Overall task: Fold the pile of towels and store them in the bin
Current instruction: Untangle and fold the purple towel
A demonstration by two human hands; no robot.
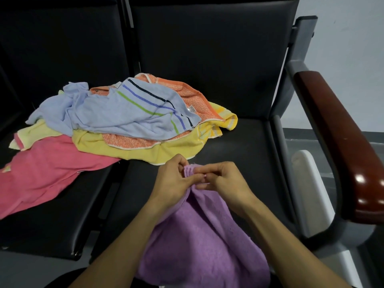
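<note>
Both hands met at the far edge of the purple towel (199,242), left hand (173,182) and right hand (225,180) almost touching. Left fingers (182,163) curled over the bunched hem, pinching it; right fingers (204,170) pinching the same hem just beside them. Hung from the fingers toward the body, long axis running near to far, lower end draped over the lap by the seat (239,146). Neither hand nearer; likely to part sideways along the hem. Pile (128,113) lay beyond and left, well apart. No bin in sight.
</note>
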